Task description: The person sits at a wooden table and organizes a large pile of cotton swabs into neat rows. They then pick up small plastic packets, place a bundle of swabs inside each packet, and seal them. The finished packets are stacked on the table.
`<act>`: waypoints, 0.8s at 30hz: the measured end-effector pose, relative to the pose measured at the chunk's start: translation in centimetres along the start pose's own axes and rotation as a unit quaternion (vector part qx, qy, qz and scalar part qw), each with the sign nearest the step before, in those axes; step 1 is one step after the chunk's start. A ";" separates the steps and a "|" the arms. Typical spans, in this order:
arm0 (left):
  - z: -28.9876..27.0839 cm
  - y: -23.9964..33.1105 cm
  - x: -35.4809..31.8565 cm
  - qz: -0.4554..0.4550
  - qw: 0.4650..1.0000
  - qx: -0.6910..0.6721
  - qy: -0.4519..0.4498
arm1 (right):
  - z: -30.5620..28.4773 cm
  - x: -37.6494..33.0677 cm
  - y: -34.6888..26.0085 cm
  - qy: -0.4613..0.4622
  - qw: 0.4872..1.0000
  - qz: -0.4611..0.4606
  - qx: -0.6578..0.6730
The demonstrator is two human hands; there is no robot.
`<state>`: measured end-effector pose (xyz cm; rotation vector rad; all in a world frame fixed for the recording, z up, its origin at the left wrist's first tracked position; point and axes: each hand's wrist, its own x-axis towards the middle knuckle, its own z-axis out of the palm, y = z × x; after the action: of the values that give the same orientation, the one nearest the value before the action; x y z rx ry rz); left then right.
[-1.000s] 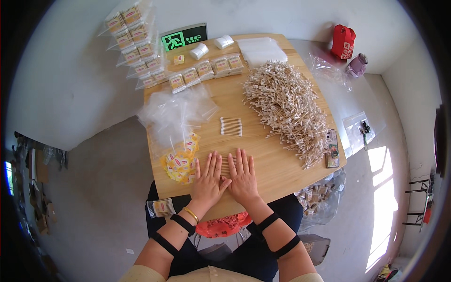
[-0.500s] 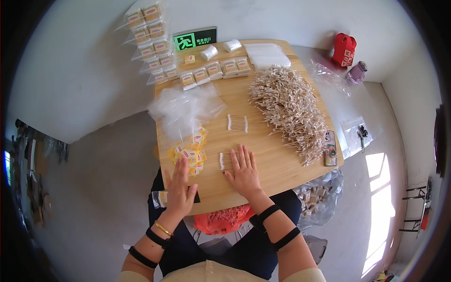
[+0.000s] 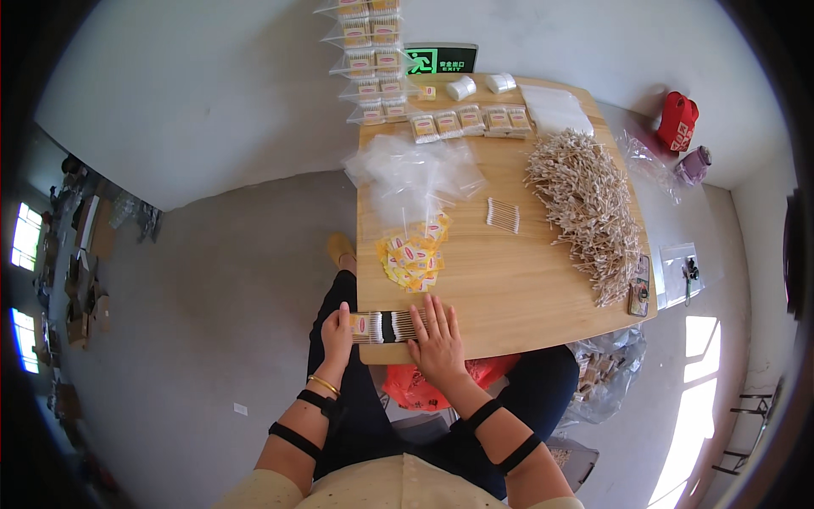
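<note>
My left hand (image 3: 337, 338) is at the table's near left corner, closed on the edge of a clear bag (image 3: 365, 327) that has a yellow card and cotton swabs inside. Beside the bag, a row of loose cotton swabs (image 3: 402, 327) lies partly over a black strip (image 3: 388, 327). My right hand (image 3: 438, 343) rests flat on the right part of that row, fingers stretched out, hiding some of it. Just beyond my hands is a heap of yellow cards (image 3: 412, 259). Another neat row of swabs (image 3: 503, 215) lies further out on the wood.
A large pile of cotton swabs (image 3: 585, 212) covers the table's right side, with a phone (image 3: 638, 287) at its near end. Clear empty bags (image 3: 415, 174) spread at left. Filled packs (image 3: 471, 120) line the back; more are stacked (image 3: 371, 61) at far left. A red bag (image 3: 415, 386) hangs below the near edge.
The view has swung left. My right hand has slid the near swab row left to the table's corner, and my left hand has come down and taken hold of the bag there.
</note>
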<state>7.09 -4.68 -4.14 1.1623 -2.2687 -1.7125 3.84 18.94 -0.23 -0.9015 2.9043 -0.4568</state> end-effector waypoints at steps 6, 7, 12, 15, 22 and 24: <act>0.5 0.4 -0.1 -0.093 0.986 -0.131 -0.044 | 1.3 0.1 -1.9 0.007 1.000 0.013 -0.005; 0.6 0.6 -0.4 -0.096 0.985 -0.140 -0.041 | 1.4 0.2 -2.3 0.005 1.000 0.016 0.004; 1.1 0.1 -0.4 -0.002 0.991 -0.132 0.020 | 2.0 1.3 -5.3 -0.003 0.999 0.025 0.049; 1.0 -0.1 -0.2 0.081 0.994 -0.053 0.047 | 1.9 1.8 -6.9 -0.008 0.999 0.037 0.035; -2.1 -1.3 0.8 0.091 0.994 -0.050 0.025 | 0.4 1.1 -3.8 -0.022 0.999 0.030 -0.016; -2.1 -0.7 0.8 0.146 0.989 0.012 0.014 | 0.6 1.0 -3.8 -0.011 0.999 0.031 -0.003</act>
<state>7.89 -6.92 -4.24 0.8019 -2.3111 -1.5526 5.17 15.22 0.36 -0.8082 2.9063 -0.4318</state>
